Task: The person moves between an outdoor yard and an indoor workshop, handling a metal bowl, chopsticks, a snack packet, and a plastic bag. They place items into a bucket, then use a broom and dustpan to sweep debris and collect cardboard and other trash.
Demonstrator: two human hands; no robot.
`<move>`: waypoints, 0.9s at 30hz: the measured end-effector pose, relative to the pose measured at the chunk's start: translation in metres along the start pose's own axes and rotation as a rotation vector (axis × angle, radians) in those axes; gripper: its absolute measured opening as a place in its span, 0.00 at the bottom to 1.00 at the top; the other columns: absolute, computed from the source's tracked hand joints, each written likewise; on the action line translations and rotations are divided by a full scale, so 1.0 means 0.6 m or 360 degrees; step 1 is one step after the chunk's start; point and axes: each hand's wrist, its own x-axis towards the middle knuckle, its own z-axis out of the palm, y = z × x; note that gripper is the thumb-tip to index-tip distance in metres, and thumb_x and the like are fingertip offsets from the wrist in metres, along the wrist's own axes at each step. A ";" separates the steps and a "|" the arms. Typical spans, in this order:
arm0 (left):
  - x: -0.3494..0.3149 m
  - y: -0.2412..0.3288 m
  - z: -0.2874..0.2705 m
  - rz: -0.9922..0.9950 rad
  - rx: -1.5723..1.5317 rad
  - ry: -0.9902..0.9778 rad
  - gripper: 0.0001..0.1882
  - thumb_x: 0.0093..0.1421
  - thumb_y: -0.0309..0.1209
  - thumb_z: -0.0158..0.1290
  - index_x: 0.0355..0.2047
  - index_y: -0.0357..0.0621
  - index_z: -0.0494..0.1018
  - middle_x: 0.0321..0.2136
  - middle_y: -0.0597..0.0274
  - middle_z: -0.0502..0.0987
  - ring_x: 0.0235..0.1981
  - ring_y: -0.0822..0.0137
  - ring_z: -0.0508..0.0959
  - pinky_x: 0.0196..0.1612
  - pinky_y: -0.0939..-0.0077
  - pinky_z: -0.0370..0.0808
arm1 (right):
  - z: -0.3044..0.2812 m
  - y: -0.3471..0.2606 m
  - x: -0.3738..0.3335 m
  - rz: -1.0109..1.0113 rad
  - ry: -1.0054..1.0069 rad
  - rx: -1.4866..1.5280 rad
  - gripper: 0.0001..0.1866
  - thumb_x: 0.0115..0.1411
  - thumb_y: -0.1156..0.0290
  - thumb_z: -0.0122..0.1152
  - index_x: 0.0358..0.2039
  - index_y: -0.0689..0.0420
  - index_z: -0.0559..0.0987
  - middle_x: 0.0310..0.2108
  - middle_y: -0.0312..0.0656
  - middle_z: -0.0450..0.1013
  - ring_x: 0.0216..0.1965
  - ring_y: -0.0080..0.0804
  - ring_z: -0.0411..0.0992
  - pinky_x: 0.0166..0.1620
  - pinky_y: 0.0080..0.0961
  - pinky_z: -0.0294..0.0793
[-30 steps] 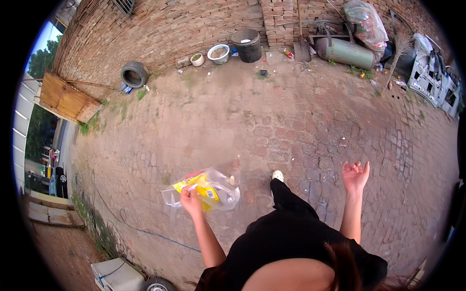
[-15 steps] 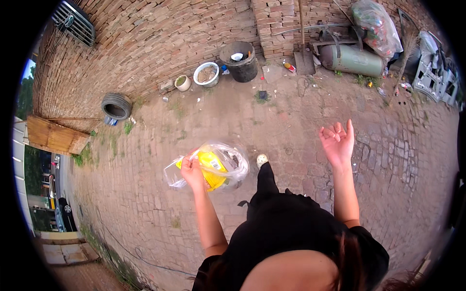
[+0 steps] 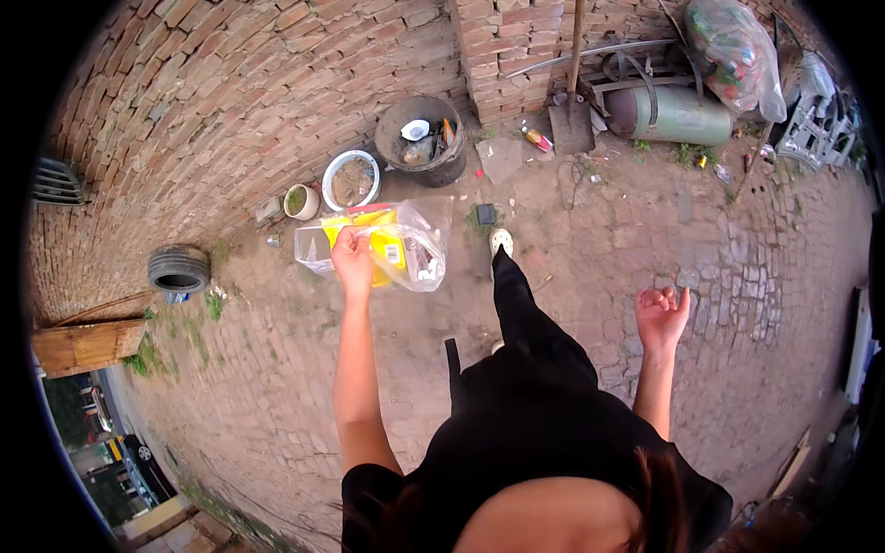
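My left hand (image 3: 352,263) is closed on the gathered edge of a clear plastic bag (image 3: 422,267). Inside the bag is a yellow package (image 3: 385,249) with a barcode label; other contents are hard to make out. The bag hangs just in front of a white basin (image 3: 334,198) of soil-like stuff and a dark bucket (image 3: 438,173) with odds and ends in it. Out to the right, my right hand (image 3: 662,318) is empty, palm up, with its index finger stretched and the other fingers loosely curled.
A small pot (image 3: 301,201) stands by the brick wall (image 3: 304,64), and a tyre (image 3: 179,269) lies farther left. Beyond the bucket are a shovel (image 3: 572,124), a green tank (image 3: 678,115) and a stuffed plastic sack (image 3: 733,55). Litter dots the uneven brick ground (image 3: 572,235).
I have stepped forward, so the basin and bucket are nearer. My left hand has carried the bag forward toward them. My right hand stays empty, held out to the side.
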 end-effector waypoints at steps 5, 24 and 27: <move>0.245 -0.056 0.068 -0.0013 0.0094 -0.0151 0.03 0.53 0.17 0.47 0.27 0.36 0.69 0.21 0.67 0.72 0.23 0.80 0.70 0.29 0.86 0.67 | 0.163 0.093 0.162 0.0069 0.0160 -0.0092 0.21 0.58 0.53 0.45 0.17 0.56 0.68 0.12 0.30 0.57 0.20 0.23 0.61 0.46 0.26 0.62; 0.670 -0.444 0.240 -0.0679 0.0448 -0.0642 0.02 0.52 0.19 0.47 0.27 0.33 0.68 0.22 0.60 0.72 0.23 0.71 0.71 0.28 0.76 0.69 | 0.302 0.367 0.220 -0.0542 0.0859 0.0352 0.21 0.59 0.53 0.45 0.18 0.57 0.68 0.11 0.30 0.53 0.21 0.23 0.61 0.48 0.26 0.64; 0.726 -0.513 0.251 -0.0776 0.0567 -0.0711 0.02 0.53 0.19 0.46 0.29 0.32 0.67 0.22 0.60 0.72 0.23 0.69 0.73 0.29 0.75 0.71 | 0.303 0.420 0.199 -0.0544 0.0981 0.0408 0.22 0.59 0.53 0.45 0.18 0.57 0.69 0.11 0.31 0.54 0.21 0.23 0.61 0.48 0.26 0.63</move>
